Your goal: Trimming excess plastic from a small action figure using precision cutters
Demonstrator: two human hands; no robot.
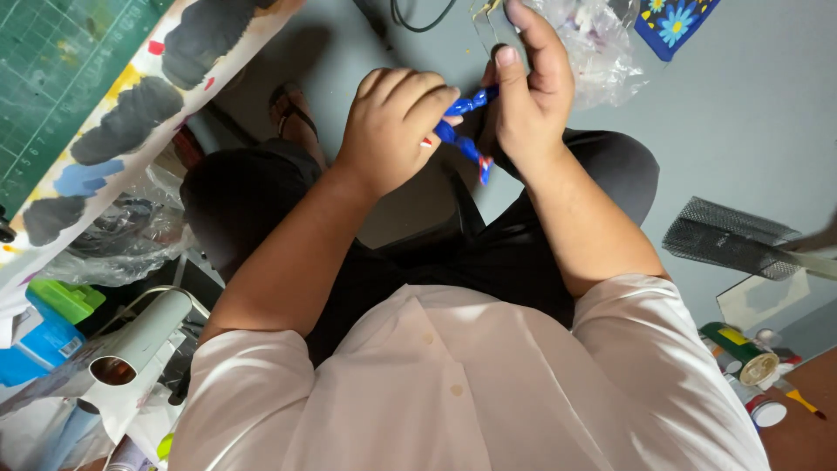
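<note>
A small blue toy figure (462, 131) with red and white marks is held between both my hands above my lap. My left hand (392, 122) is curled around one end of it, fingers closed. My right hand (527, 83) pinches the other end between thumb and fingers. One blue limb (478, 161) with a red tip sticks down between the hands. I sit in black trousers (253, 192) and a white shirt, looking straight down at the grey floor.
A green cutting mat (52, 61) and a paint-stained board (131, 113) lie at the left. A clear plastic bag (602, 44) lies on the floor ahead. A black mesh piece (724, 235), paint tubes (741, 353), a white heat gun (139, 344) and a blue box (39, 344) surround me.
</note>
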